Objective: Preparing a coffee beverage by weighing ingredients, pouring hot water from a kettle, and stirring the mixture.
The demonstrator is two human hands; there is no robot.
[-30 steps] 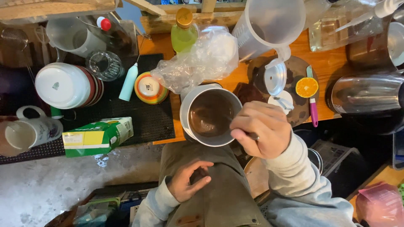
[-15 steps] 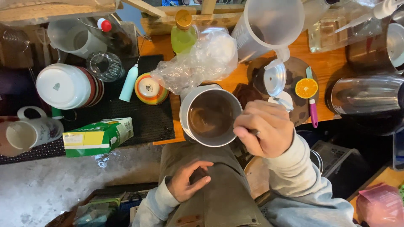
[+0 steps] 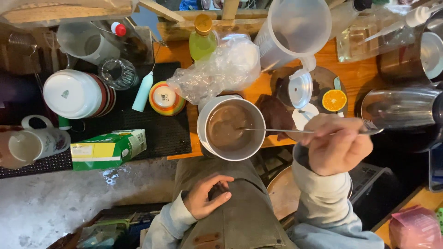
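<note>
a thin spoon held over a pot of brown mixture

the right hand (image 3: 339, 145) is closed around the handle end of a thin metal spoon (image 3: 272, 130), which is held almost level, its far end reaching over the brown mixture in the pot (image 3: 235, 127). whether the tip dips into the mixture or hangs just above it cannot be told. the left hand (image 3: 207, 196) is rested on the lap, fingers curled around a small dark object (image 3: 218, 189) that cannot be identified.

the pot is set at the near edge of the wooden table (image 3: 364, 80), just in front of the person. the spoon is judged to be light, stiff and smooth; a pinch near the handle end gives reach, though a wet shaft could slip. the pot is judged heavier with its liquid load, apt to slosh, and best taken by the rim with both hands or steadied at the wall.

behind the pot a crumpled clear plastic bag (image 3: 221, 69) is seen, with a green bottle (image 3: 202, 39) and a large clear measuring jug (image 3: 295, 30) toward the far edge. a halved orange (image 3: 334, 100) lies to the right, near a steel vessel (image 3: 401, 108). on the black mat (image 3: 161, 133) to the left, a striped bowl (image 3: 166, 98), stacked plates (image 3: 76, 93) and a green carton (image 3: 108, 148) are placed; a mug (image 3: 34, 143) stands at the left edge.
</note>
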